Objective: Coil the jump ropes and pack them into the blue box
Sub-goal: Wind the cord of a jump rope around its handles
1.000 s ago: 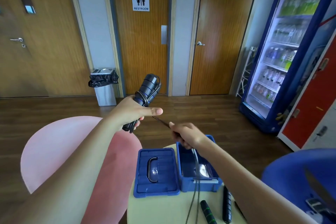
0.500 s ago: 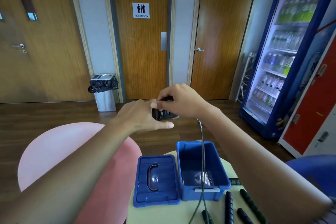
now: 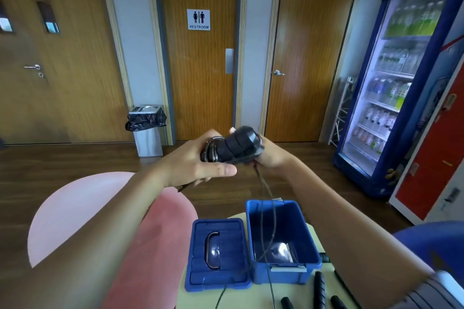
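Two hands meet just above the centre of the view, over a small table (image 3: 200, 301) at 6 o'clock. The left hand (image 3: 198, 167) has its fingers curled round a jump rope (image 3: 234, 148): two black handles bundled side by side, with loops of cord wound at their near end. Its thumb lies straight beneath. The right hand (image 3: 272, 155) wraps the far end of the bundle, its fingers mostly hidden behind it. From under that hand the loose cord (image 3: 267, 198) drops towards 5 o'clock, crosses the open blue box (image 3: 283, 277) and runs off the bottom edge.

The step appears to be winding, with plenty of cord left to take up. It would go best if the left hand pins the finished loops firmly. The right hand should lay each turn snug beside the last, drawing slack up evenly so the tail does not catch the box rim.

The table top is pale, smooth and rounded. The box is hard, glossy plastic, rectangular and deep. Its lid (image 3: 216, 253), flat with a curved recessed grip, lies just beside it on the left. The handles are thick, ribbed, matte cylinders, and the cord is thin, dark and limp. More black handles (image 3: 320, 288) lie on the table at 5 o'clock.
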Available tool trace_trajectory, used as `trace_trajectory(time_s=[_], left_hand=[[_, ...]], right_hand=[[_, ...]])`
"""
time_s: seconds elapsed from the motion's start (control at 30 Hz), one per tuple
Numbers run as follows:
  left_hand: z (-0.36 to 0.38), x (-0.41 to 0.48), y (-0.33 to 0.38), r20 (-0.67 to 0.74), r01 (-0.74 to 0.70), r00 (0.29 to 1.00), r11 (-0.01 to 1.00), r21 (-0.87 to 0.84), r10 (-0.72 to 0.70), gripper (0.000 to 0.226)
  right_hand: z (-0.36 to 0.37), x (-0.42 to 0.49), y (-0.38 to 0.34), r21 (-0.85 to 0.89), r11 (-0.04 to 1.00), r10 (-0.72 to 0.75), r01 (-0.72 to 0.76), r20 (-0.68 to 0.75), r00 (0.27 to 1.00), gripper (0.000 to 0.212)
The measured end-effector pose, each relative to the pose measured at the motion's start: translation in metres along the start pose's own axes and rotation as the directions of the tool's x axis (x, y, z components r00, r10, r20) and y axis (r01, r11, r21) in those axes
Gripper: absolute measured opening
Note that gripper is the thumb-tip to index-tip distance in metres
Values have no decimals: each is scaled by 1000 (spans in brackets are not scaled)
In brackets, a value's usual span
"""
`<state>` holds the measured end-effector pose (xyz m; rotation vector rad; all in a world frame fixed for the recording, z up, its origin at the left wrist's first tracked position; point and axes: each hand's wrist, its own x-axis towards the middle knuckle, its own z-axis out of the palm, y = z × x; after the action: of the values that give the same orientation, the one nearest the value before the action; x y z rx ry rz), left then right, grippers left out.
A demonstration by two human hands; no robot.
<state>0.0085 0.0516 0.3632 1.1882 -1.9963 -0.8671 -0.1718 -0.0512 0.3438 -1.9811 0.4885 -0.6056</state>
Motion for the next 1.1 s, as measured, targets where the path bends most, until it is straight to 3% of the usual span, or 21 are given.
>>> trace_trajectory(time_s=[0.07,0.17,0.3,0.4,0.5,0.6,0.67,0.77,0.83,0.93,1.0,1.1], left_hand=[[-4,-2,0,-39,-60,998,986,-155,55,59],[-12,-3,1,-61,-109,994,950,-291,96,57],[-16,1,-8,-125,-35,992,955,-296,-2,89],[-20,1,-12,-203,31,975,962,-270,-88,85],[-27,3,-17,-305,143,934,976,-162,-187,87],[-28,5,-23,-408,307,879,948,85,-248,105],[-26,6,-24,-494,425,826,876,230,-271,119],[-19,4,-18,-585,590,769,637,496,-257,114],[-12,1,-16,-593,608,773,531,590,-226,105],[-1,-1,-14,-553,578,806,485,657,-211,88],[3,-2,-10,-509,551,830,471,689,-225,82],[1,-5,-9,-406,464,885,477,747,-226,83]], right_hand=[[11,-5,4,139,984,120,-110,-63,991,36],[29,-11,4,237,961,170,-140,-109,979,44],[51,-12,-2,320,931,230,-172,-150,962,46],[60,-16,-5,358,898,330,-254,-171,928,47],[61,-20,-5,288,888,416,-358,-175,892,46],[51,-20,-12,150,888,455,-434,-160,876,41],[43,-20,-22,72,870,492,-487,-125,861,39],[40,-22,-34,-106,827,531,-552,-176,829,35],[42,-24,-40,-329,819,396,-470,-268,878,35],[51,-22,-52,-645,739,19,-195,-270,963,40],[54,-16,-57,-744,665,-134,-65,-205,970,40],[48,-5,-63,-772,630,-248,83,-99,964,36]])
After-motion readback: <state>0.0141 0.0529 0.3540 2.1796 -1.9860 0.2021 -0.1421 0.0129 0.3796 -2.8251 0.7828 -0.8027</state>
